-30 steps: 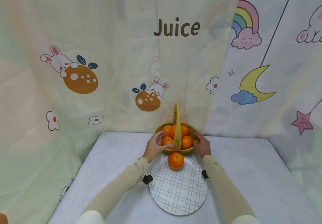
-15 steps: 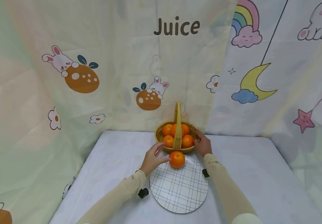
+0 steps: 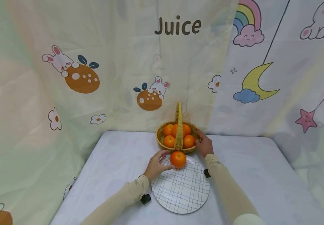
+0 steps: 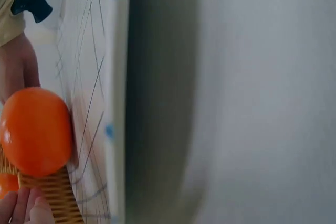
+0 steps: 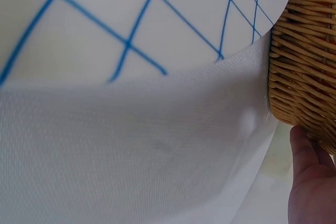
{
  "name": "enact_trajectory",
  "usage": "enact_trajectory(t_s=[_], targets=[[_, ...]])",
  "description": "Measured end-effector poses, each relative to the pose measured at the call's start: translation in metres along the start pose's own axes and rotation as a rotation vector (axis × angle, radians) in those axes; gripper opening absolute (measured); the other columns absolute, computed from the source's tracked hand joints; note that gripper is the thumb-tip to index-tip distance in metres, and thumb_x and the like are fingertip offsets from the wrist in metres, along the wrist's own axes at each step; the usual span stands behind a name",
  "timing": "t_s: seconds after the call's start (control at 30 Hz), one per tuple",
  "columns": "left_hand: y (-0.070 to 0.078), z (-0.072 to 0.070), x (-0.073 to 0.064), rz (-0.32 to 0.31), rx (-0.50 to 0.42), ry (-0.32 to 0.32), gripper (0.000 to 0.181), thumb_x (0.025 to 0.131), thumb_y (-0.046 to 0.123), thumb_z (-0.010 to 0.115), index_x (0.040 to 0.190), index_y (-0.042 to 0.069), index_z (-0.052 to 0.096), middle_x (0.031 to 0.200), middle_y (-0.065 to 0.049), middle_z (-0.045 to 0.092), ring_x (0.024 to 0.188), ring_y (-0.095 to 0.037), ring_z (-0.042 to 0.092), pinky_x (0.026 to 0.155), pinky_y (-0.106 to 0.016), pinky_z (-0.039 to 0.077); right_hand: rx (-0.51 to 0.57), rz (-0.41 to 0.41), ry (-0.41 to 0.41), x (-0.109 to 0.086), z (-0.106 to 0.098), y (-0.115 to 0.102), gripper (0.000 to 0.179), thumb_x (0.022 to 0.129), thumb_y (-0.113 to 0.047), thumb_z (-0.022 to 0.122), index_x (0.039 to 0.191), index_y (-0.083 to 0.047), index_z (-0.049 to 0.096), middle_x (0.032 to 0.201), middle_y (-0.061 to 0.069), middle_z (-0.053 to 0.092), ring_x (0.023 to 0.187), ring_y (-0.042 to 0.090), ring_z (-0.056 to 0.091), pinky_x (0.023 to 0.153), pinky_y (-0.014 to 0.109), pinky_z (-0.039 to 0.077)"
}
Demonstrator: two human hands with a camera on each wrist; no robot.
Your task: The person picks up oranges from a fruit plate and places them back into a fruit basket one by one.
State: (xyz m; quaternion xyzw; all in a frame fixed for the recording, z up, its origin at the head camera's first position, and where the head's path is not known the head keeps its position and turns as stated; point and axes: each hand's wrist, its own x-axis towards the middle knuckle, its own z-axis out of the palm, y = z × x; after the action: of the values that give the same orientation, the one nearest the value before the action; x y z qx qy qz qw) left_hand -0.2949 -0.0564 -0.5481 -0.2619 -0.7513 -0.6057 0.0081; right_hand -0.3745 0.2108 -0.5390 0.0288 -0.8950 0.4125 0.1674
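An orange (image 3: 178, 159) sits on the far part of a round white plate (image 3: 180, 193) with a grid of lines. My left hand (image 3: 156, 164) reaches in from the left, thumb at the fruit's front and fingers spread at its left side. The left wrist view shows the orange (image 4: 37, 132) on the plate, with my fingertips (image 4: 39, 213) just beyond it, not curled round it. My right hand (image 3: 204, 144) grips the right end of a wicker basket (image 3: 159, 141), which holds several oranges (image 3: 169, 141). In the right wrist view its thumb presses the basket's (image 5: 304, 56) woven side.
The basket's tall arched handle (image 3: 179, 125) rises behind the plate, close to the fabric backdrop (image 3: 122, 62) printed with rabbits and fruit. A white cloth (image 3: 117, 156) covers the table. Dark wrist cameras (image 3: 145, 199) hang beneath both forearms.
My left hand has come away from the left side of the basket and moved down and nearer to the orange on the plate. The right hand stays on the basket.
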Motion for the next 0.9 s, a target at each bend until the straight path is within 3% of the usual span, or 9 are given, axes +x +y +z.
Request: enact_trajectory(t_s=[0.23, 0.53, 0.67, 0.9], targets=[[-0.013, 0.017, 0.003, -0.080, 0.100, 0.030, 0.078, 0.059, 0.038, 0.076, 0.124, 0.009, 0.045, 0.121, 0.002, 0.045, 0.112, -0.010, 0.044, 0.090, -0.025, 0.039, 0.002, 0.003, -0.003, -0.002, -0.003, -0.004, 0.049, 0.082, -0.007, 0.047, 0.131, -0.008, 0.040, 0.135, 0.000, 0.037, 0.117, 0.026, 0.040, 0.085, 0.040, 0.040], [-0.016, 0.025, 0.005, -0.140, 0.165, 0.072, 0.077, 0.058, 0.038, 0.078, 0.122, 0.009, 0.047, 0.117, 0.002, 0.048, 0.107, -0.010, 0.048, 0.087, -0.022, 0.040, 0.014, -0.007, 0.001, -0.001, 0.001, -0.002, 0.049, 0.081, -0.006, 0.047, 0.130, -0.008, 0.042, 0.134, 0.000, 0.038, 0.101, 0.024, 0.049, 0.069, 0.034, 0.038], [-0.017, 0.028, 0.007, -0.175, 0.167, 0.070, 0.079, 0.058, 0.039, 0.077, 0.124, 0.010, 0.046, 0.118, 0.002, 0.047, 0.109, -0.009, 0.047, 0.087, -0.019, 0.039, 0.003, -0.018, 0.015, 0.000, 0.002, -0.002, 0.049, 0.081, -0.005, 0.048, 0.129, -0.008, 0.043, 0.134, 0.000, 0.039, 0.106, 0.024, 0.047, 0.074, 0.036, 0.040], [-0.019, 0.030, 0.008, -0.170, 0.173, 0.072, 0.078, 0.057, 0.040, 0.076, 0.123, 0.010, 0.047, 0.116, 0.003, 0.048, 0.107, -0.007, 0.048, 0.085, -0.017, 0.040, -0.003, -0.026, 0.037, -0.001, 0.002, -0.001, 0.049, 0.080, -0.005, 0.048, 0.129, -0.008, 0.043, 0.133, 0.000, 0.040, 0.114, 0.026, 0.043, 0.085, 0.042, 0.041]])
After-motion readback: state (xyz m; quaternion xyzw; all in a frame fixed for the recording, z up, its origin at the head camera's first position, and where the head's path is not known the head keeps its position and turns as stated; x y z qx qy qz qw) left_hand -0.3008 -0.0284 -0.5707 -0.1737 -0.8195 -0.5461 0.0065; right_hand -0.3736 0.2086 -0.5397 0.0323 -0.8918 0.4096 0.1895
